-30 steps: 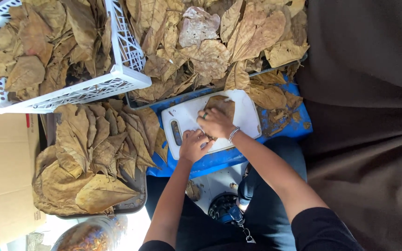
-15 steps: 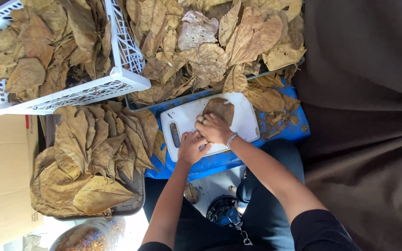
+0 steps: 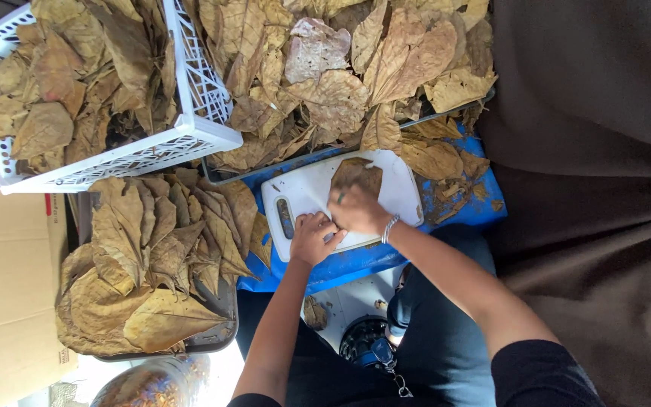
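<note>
We stretch both arms forward, left hand (image 3: 315, 237) curled shut, right hand (image 3: 356, 209) palm-down, fingers bent, just beside it

A dark brown cloth (image 3: 597, 151) fills the right side of my view, creased toward the lower right. At the left edge I see plain cardboard (image 3: 1, 286). Daylight glares off the pale floor (image 3: 114, 373) at lower left

Both hands, L (image 3: 313, 238) & R (image 3: 356, 209), on brown leaf (image 3: 357, 175) atop white cutting board (image 3: 307, 188).
</note>
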